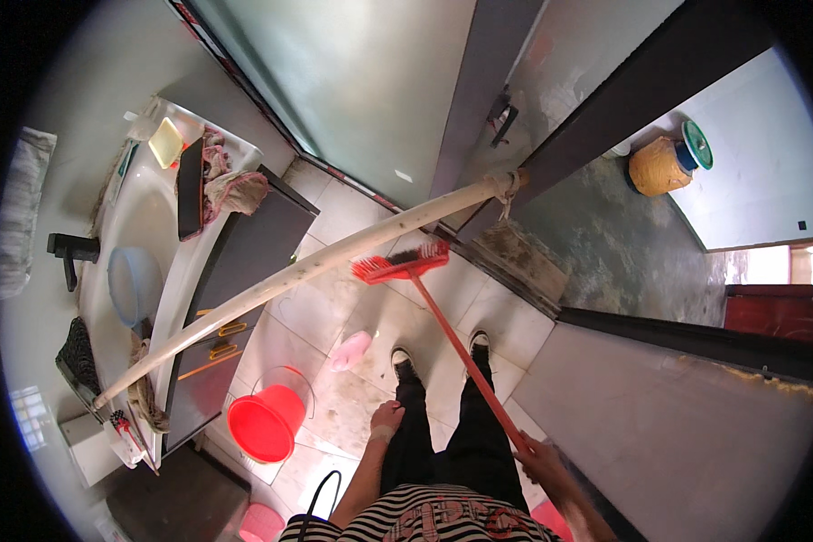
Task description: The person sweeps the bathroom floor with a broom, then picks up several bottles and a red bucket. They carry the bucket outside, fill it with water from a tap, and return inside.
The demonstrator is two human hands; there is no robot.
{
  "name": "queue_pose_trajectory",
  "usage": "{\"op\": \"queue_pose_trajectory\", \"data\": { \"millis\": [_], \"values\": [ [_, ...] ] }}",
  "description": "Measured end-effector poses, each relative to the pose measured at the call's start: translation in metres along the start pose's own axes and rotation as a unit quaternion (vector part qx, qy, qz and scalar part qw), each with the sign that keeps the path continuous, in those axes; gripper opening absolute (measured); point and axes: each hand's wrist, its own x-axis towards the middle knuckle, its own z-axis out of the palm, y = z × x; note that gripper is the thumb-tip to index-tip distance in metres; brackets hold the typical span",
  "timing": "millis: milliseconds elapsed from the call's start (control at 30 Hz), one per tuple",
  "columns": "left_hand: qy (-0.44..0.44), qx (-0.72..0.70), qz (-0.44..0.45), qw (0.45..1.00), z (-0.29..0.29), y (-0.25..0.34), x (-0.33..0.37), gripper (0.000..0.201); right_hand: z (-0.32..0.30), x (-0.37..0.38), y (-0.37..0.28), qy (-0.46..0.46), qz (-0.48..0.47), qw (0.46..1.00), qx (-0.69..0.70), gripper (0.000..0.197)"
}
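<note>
My right hand (540, 461) is wrapped round the red handle of a long-handled scrub brush (453, 332). The brush's red head with dark and red bristles is lifted out ahead of my feet, below a long pale pole. Down by my left leg, my left hand (387, 418) is loosely closed, and nothing shows in it. A small pink object (350, 350) lies on the tiles left of my shoes; its kind is unclear. Further left stands a red bucket (266, 425) with a thin wire handle.
The pale pole (334, 253) slants from the washbasin (190, 271) to the dark door frame, tied there with cloth. A blue bowl (135, 285) and cloths (235, 191) lie on the basin. Beyond the doorway stands a yellowish container (657, 168). A frosted glass panel (352, 81) rises ahead.
</note>
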Motion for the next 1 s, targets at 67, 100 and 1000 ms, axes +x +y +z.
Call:
{"op": "queue_pose_trajectory", "data": {
  "millis": [67,100,1000],
  "values": [
    [-0.001,0.023,0.012,1.0,-0.01,-0.005,-0.002,0.036,0.0,-0.034,0.001,0.013,0.039,0.999,-0.004,0.055],
    [0.001,0.028,0.01,1.0,-0.012,-0.013,-0.001,0.036,0.002,-0.046,0.001,0.021,0.059,0.998,-0.004,0.054],
    [-0.044,0.04,0.002,0.998,0.023,-0.006,-0.042,0.034,-0.014,-0.059,0.088,0.067,0.035,0.975,0.21,0.056]
  ]
}}
